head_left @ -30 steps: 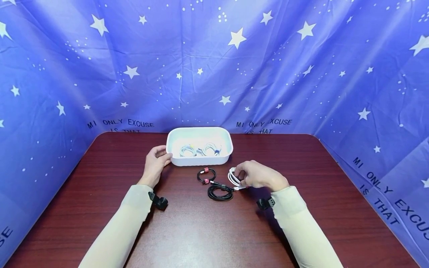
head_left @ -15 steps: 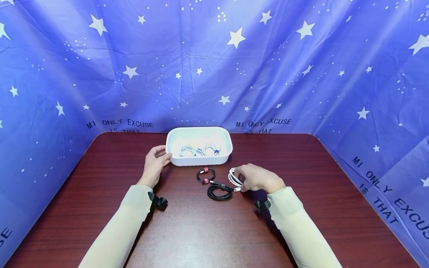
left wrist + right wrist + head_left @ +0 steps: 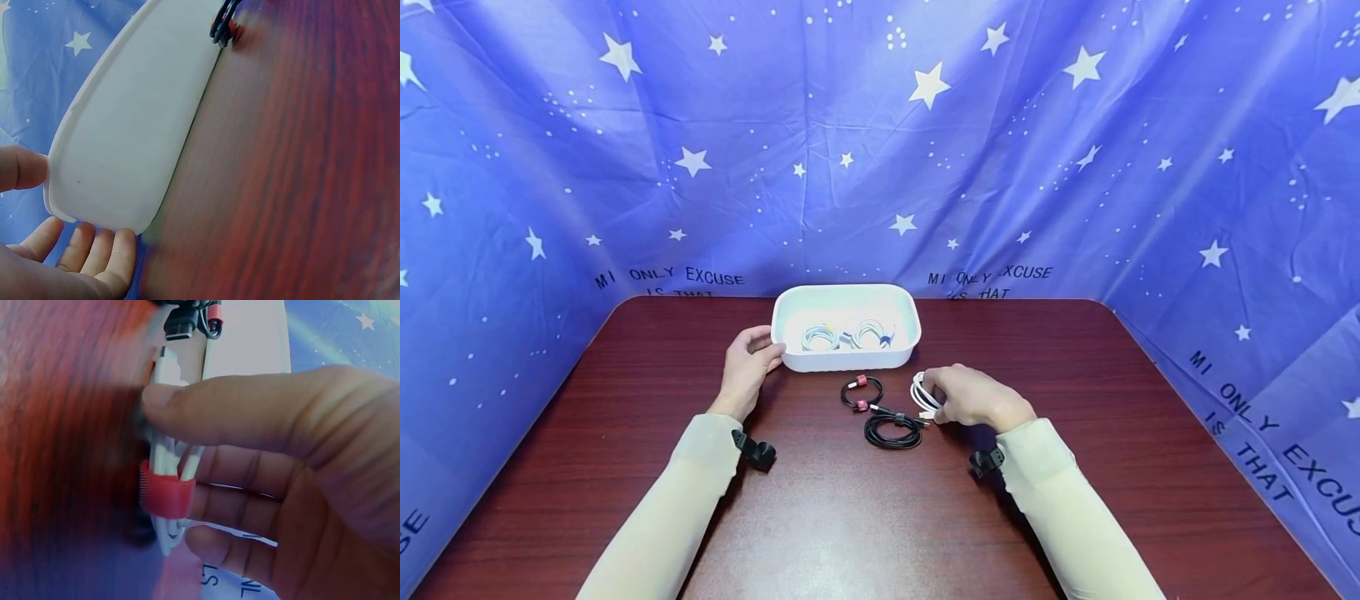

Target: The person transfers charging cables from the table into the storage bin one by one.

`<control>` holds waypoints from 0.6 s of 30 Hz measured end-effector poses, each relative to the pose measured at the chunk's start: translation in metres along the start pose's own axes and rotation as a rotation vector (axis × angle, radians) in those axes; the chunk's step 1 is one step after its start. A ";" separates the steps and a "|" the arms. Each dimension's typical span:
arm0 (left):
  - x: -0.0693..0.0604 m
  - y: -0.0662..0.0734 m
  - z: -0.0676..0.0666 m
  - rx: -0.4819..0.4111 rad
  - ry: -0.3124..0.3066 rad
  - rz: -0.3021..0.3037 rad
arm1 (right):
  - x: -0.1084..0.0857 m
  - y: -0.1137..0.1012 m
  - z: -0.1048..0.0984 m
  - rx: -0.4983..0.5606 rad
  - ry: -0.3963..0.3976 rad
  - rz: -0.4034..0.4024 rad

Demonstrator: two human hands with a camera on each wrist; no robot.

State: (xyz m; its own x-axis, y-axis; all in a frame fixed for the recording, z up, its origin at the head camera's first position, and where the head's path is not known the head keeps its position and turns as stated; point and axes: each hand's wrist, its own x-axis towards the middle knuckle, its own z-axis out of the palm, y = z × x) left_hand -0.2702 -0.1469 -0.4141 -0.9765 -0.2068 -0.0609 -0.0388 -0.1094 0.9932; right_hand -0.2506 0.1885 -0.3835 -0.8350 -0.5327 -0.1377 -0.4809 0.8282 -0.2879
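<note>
In the right wrist view, my right hand (image 3: 973,396) pinches a coiled white charging cable (image 3: 165,453) between thumb and fingers. A red strap (image 3: 165,494) wraps the coil and a plug sticks out past the thumb. My left hand (image 3: 747,371) holds the near left corner of a white storage box (image 3: 850,360), its thumb at the rim and its fingers against the outer wall. Inside the box lie two coiled pale cables, one on the left (image 3: 820,337) and one with a dark tie (image 3: 870,335) on the right.
Before the box lies a small black cable (image 3: 862,392) with red straps. A larger coiled black cable (image 3: 892,432) sits nearer, just left of the right hand. Behind the brown table (image 3: 820,517) hangs a blue curtain (image 3: 865,192) with stars.
My right hand has shifted slightly left, and the white cable's plug has moved up and left, away from the black coil. The left hand and the box have stayed in place.
</note>
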 end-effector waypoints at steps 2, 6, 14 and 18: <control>0.000 0.000 0.000 0.001 0.001 0.001 | 0.000 0.001 0.000 0.004 0.008 -0.012; -0.001 0.000 0.000 -0.006 0.000 -0.001 | 0.000 0.003 0.001 0.037 0.016 -0.059; -0.001 0.000 0.000 -0.009 0.000 -0.003 | 0.001 0.005 0.001 0.053 0.044 -0.116; -0.001 0.000 0.000 -0.009 0.004 -0.002 | 0.001 0.006 0.000 0.046 0.051 -0.123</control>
State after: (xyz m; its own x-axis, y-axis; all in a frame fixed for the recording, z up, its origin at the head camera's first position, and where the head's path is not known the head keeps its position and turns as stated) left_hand -0.2695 -0.1466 -0.4143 -0.9755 -0.2106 -0.0634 -0.0388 -0.1187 0.9922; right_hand -0.2541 0.1927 -0.3858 -0.7838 -0.6190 -0.0504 -0.5684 0.7477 -0.3434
